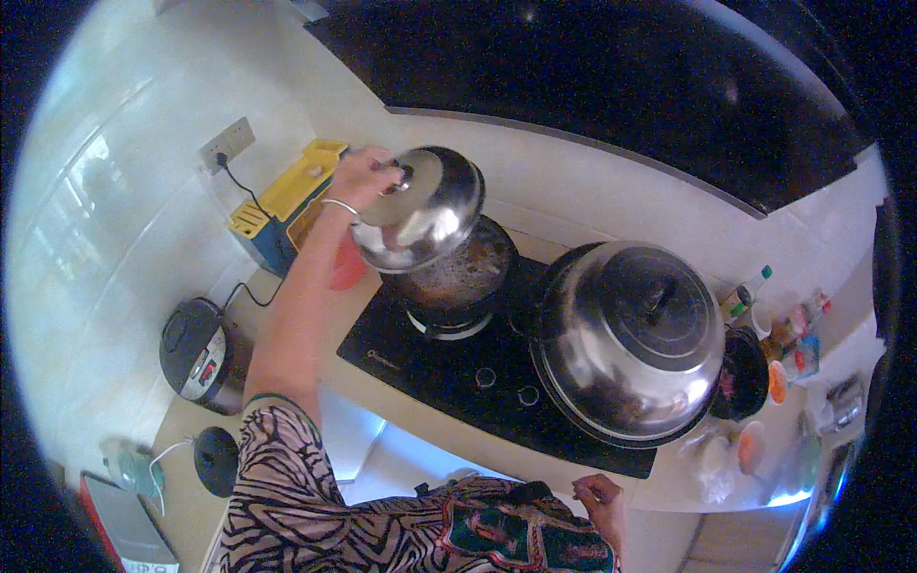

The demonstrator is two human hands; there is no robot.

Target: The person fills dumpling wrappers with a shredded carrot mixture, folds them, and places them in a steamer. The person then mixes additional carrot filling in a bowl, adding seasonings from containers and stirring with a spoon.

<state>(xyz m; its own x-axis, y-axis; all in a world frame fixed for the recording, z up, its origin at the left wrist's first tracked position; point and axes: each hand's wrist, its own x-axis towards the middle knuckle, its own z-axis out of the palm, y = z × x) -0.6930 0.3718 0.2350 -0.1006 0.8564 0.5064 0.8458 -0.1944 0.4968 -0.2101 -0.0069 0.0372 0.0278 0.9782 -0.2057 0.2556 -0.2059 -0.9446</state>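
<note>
My left hand grips the knob of a shiny metal pot lid, which is held tilted above the left part of the cooktop. Beneath it a dark pot stands uncovered on the left burner, with bubbling brownish liquid inside; the lid hides part of its rim. Close to my body, above the cooktop's front edge, my right hand has its fingers curled, and I see nothing in them. A large domed metal lid with a black handle covers a wide pan on the right burner.
A black two-burner cooktop lies below a dark range hood. Leftward are a yellow-and-blue rack, a red item and a rice cooker with a cord. Bottles, a black bowl and plastic bags crowd the right.
</note>
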